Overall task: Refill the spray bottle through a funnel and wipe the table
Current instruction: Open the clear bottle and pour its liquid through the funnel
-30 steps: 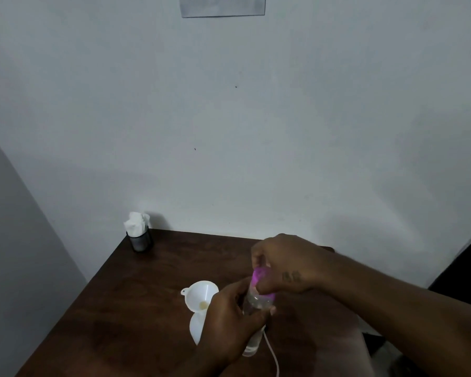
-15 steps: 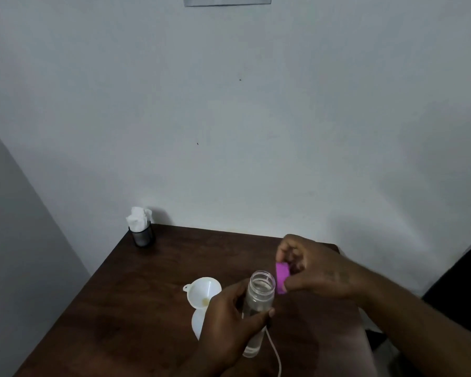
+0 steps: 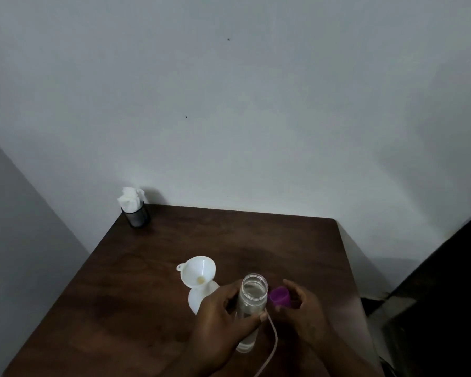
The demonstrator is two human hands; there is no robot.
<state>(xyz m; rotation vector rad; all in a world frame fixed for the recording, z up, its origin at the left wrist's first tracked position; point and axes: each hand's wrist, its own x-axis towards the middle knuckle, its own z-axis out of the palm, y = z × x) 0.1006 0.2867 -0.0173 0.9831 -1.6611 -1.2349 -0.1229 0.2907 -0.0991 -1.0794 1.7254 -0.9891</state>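
Clear bottle (image 3: 252, 297) standing uncapped at the desk (image 3: 147, 281).
I am gripping the clear bottle in my left hand (image 3: 220, 319) and pinching the purple cap (image 3: 280, 295) in my right hand (image 3: 305, 311).

The clear bottle (image 3: 252, 297) looks like see-through plastic, smooth and glossy, with bright glints on its rim. Touching its right side, the cap (image 3: 279, 295) is purple plastic with a slight shine. Left of the clear bottle, the funnel (image 3: 199, 270) is smooth white plastic, nearly matt, and the white bottle (image 3: 199, 297) under it has the same opaque finish. A thin tube (image 3: 274, 338) by the clear bottle's right side looks pale and smooth. The table (image 3: 136, 295) beneath is dark wood with visible grain and a soft sheen. Far behind and left, a dark glossy cup (image 3: 137, 217) holds crumpled white paper napkins (image 3: 129, 201). The wall (image 3: 256, 118) behind is matt paint.
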